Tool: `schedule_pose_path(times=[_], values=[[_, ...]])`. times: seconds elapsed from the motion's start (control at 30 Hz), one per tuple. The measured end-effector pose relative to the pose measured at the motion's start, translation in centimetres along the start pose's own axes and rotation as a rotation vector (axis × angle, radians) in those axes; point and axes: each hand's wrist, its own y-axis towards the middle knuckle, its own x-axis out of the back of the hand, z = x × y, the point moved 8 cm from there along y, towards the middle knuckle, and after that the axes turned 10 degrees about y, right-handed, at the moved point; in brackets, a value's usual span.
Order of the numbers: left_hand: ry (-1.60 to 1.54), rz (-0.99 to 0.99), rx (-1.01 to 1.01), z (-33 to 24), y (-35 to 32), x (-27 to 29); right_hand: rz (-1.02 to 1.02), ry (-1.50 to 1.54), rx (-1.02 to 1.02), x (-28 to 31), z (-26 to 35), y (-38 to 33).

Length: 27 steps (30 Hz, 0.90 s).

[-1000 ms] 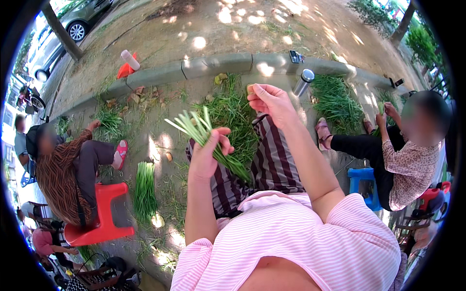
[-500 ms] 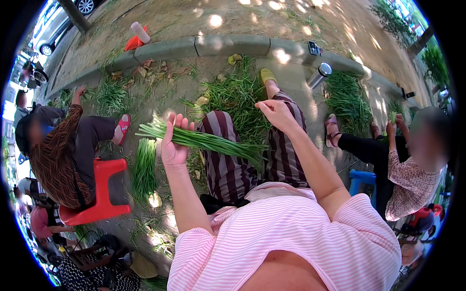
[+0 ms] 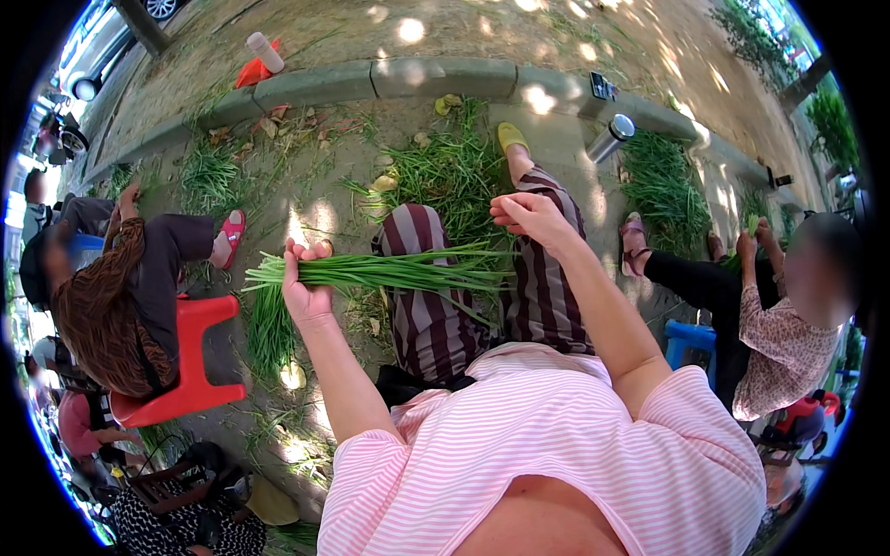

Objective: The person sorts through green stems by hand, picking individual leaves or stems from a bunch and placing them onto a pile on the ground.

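Observation:
My left hand (image 3: 307, 298) is closed round a bundle of long green chives (image 3: 399, 271), with the pale ends pointing left and the leaf tips fanning out over my knees. Above my right knee, my right hand (image 3: 532, 217) has its fingers curled in; whatever they pinch, if anything, is too small to make out. Below my left hand, another neat bunch of chives (image 3: 270, 338) lies on the ground, partly covered by the held bundle. A loose heap of chives (image 3: 450, 171) spreads in front of my knees.
A low stone kerb (image 3: 445, 78) runs across the far side, with a steel flask (image 3: 609, 140) and a phone (image 3: 603, 87) near it. One person sits by a red stool (image 3: 190, 361) at left. Another, at right, handles greens near a second heap (image 3: 663, 190).
My left hand has moved slightly left and down with the chives, its fingers now curled over them. My right hand has dropped slightly, and its fingers are more curled.

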Motion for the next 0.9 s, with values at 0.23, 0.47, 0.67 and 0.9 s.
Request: schedule_pose_path(times=[0.23,0.47,0.67,0.9], values=[[-0.055,-0.072,-0.025,-0.4,0.2,1.1,0.003,0.147,-0.021,1.5,0.2,-1.3],[-0.081,-0.069,-0.043,-1.0,0.4,0.7,0.047,0.127,-0.015,1.4,0.5,-2.5],[-0.054,-0.078,-0.062,-1.6,0.0,-0.3,0.118,0.051,0.001,0.7,0.4,-3.4],[-0.045,-0.083,-0.086,-1.9,-0.6,-2.0,0.127,-0.024,0.005,0.3,0.3,-3.7]])
